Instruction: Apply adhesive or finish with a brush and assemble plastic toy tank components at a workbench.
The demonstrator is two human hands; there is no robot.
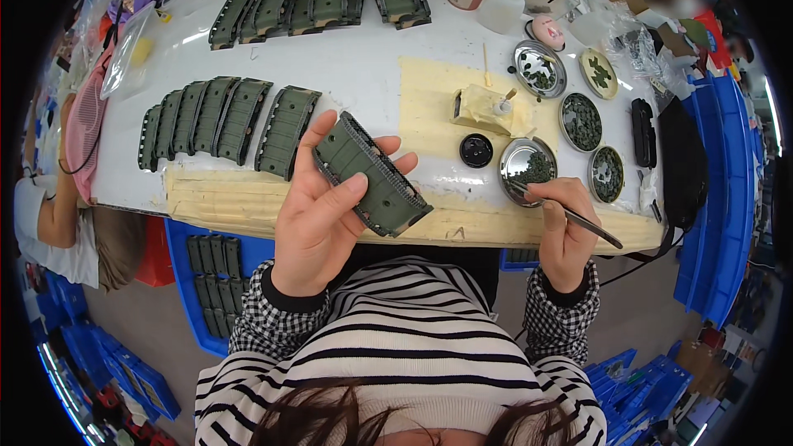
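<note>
My left hand holds a green model vehicle hull piece tilted above the table's front edge, thumb on its face and fingers behind it. Toothed dark strips run along its length. In my right hand is a dark pair of tweezers, pinched between thumb and fingers. Their tip reaches over the near rim of a round metal dish containing many small dark green parts. Whether the tip grips a part is too small to tell. Just left of this dish lies a round black cap.
Similar green pieces stand in a near row and a far row. More dishes of small parts are at right, beside a tape-wrapped block holding a small bottle. A blue crate sits below the table; another person's arm is at left.
</note>
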